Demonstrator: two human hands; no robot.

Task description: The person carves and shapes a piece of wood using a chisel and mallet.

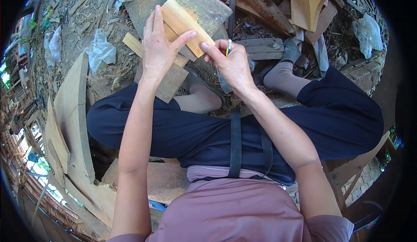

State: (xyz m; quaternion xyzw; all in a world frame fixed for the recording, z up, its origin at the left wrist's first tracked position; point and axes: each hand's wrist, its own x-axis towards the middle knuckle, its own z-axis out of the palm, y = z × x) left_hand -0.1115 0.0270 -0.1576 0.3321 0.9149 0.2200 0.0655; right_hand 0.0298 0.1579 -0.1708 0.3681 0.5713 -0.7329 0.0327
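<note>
A pale yellow wooden block (186,24) lies at a slant over a weathered grey board (208,8). My left hand (158,46) holds its left side, with fingers stretched upward along the edge and the thumb across the near part. At the block's near right corner, the thumb of my right hand (232,63) presses on top; its fingertips are partly hidden. A yellow and dark pencil (229,47) sticks up between the fingers of that same hand. Below the block, flat wood pieces (171,83) lie close to my left wrist.
A dark long-handled tool (232,16) stands just beyond my right hand. Curved wooden parts (308,3) are piled at the far right, and large curved planks (74,116) lean at the left. Plastic bags (100,50) and wood scraps litter the ground around my feet.
</note>
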